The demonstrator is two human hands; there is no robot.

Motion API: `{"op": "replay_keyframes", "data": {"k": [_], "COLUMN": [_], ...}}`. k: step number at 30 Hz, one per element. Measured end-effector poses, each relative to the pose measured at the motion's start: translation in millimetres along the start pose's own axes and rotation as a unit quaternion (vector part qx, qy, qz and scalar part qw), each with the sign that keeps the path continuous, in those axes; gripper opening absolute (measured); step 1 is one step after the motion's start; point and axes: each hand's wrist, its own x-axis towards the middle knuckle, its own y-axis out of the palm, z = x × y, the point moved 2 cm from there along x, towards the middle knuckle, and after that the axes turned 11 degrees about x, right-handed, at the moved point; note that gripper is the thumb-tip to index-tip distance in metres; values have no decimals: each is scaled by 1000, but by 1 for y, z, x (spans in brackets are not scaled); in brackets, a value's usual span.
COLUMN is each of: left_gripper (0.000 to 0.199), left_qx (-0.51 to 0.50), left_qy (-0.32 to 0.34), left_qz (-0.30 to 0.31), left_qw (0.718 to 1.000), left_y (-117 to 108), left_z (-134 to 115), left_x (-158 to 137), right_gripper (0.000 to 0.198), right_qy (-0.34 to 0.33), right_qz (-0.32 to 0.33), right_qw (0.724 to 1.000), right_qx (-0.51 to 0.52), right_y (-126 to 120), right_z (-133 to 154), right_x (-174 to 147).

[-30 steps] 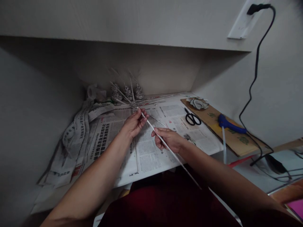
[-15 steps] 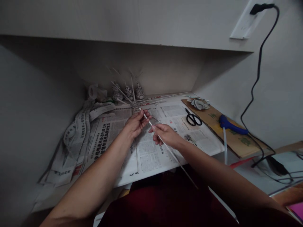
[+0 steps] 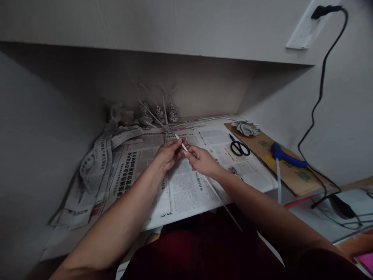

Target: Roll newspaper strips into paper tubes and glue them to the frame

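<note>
A thin white paper stick (image 3: 184, 147) is slanting left of the black scissors (image 3: 239, 145). The left hand (image 3: 169, 154) is pinching it near its upper end; the right hand (image 3: 204, 160) is pinching just below. The step is seemingly two-handed fingering; the next move is probably calling for light, even pressure. A spoked woven piece (image 3: 167, 129) is lying farther left of the scissors.

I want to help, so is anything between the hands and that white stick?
Nothing visible: the left hand and the right hand both hold the white stick. The black scissors lie away to the right.
</note>
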Motion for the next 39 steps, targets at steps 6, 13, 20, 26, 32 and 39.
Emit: {"op": "replay_keyframes", "data": {"k": [6,13,20,26,32,39], "left_gripper": [6,8,14,13,15,17], "left_qx": [-6,10,29,23,33,24], "left_qy": [-1,10,10,3,10,-12], "left_qz": [4,16,29,35,25,41], "left_qw": [1000,1000,999,999,999,999], "left_y": [1,0,-1,2,2,1], "left_z": [-2,1,1,0,1,2], "left_x": [-1,2,0,-1,-1,1], "right_gripper": [30,32,30,32,28,33], "right_qy": [87,109,109,119,32,144], "right_qz": [75,92,108,111,30,148], "right_qw": [979,968,958,959,996,941], "right_qx": [171,204,241,232,82,268], "right_y": [-1,3,2,-2,-1,-4], "right_z": [-1,1,0,-3,-5,-5], "right_x": [3,-1,2,2,6,4]}}
